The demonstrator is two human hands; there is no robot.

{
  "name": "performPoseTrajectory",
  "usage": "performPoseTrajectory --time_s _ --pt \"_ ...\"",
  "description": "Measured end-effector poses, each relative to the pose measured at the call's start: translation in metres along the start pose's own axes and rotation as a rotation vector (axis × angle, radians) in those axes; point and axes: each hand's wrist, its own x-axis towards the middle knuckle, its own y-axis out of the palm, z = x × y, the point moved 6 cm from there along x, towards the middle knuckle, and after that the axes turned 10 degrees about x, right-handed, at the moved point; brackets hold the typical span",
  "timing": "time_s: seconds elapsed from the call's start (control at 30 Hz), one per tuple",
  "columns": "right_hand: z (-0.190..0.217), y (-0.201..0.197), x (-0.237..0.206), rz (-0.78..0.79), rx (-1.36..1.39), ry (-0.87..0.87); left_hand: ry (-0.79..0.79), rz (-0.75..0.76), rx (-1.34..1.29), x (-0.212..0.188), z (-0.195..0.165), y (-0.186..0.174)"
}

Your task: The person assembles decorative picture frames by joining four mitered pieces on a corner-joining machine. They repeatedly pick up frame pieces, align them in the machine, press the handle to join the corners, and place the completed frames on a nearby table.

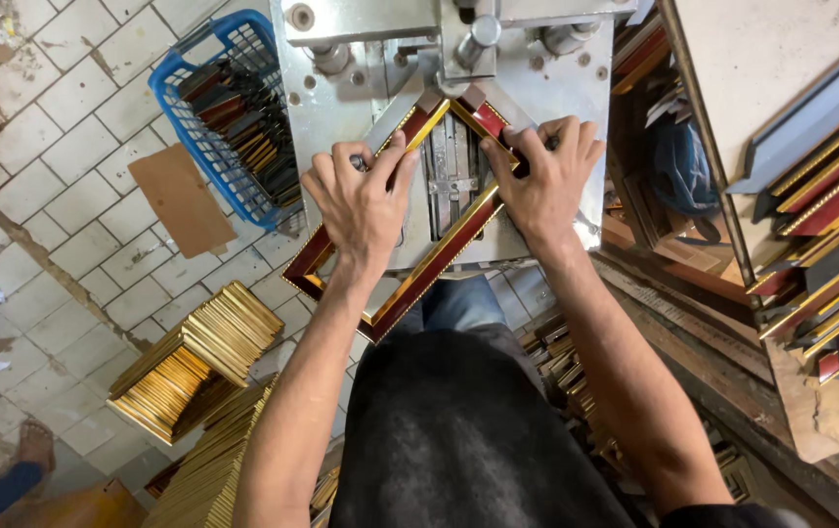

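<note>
Head view, looking down. Item: rectangular picture frame of dark red moulding with gold edging (409, 254), lying on the grey metal machine table (341, 108), top corner set under the clamp head (468, 49). Left hand (361, 200): fingers curled, pressing on the frame's left side. Right hand (541, 176): fingers spread, pressing flat on the frame's right side near the corner. Blue plastic basket (214, 108) of moulding offcuts stands left of the table. Stacks of gold frames (194, 357) on the tiled floor (48, 196), lower left. Lengths of mixed moulding (830, 225) lie on a bench (761, 59) at right.
</note>
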Motion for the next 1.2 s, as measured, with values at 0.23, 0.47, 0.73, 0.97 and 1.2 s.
performPoseTrajectory --time_s 0.23,0.47,0.73,0.97,1.2 --pt "0.001 -0.003 0.005 0.075 0.025 0.065 -0.009 -0.101 -0.085 0.0 -0.007 -0.036" --pt "0.013 -0.001 -0.01 0.158 0.037 -0.043 -0.885 -0.044 -0.727 -0.157 0.034 -0.08" --pt "0.009 -0.006 -0.006 0.124 0.181 0.012 -1.421 -0.063 -1.561 -0.208 0.027 -0.086" --pt "0.002 -0.003 -0.004 0.125 0.147 0.053 -1.078 -0.465 -1.337 -0.198 0.102 -0.156" --pt "-0.004 -0.007 -0.007 0.109 0.116 -0.001 -0.675 -0.144 -1.233 -0.041 0.17 -0.226"
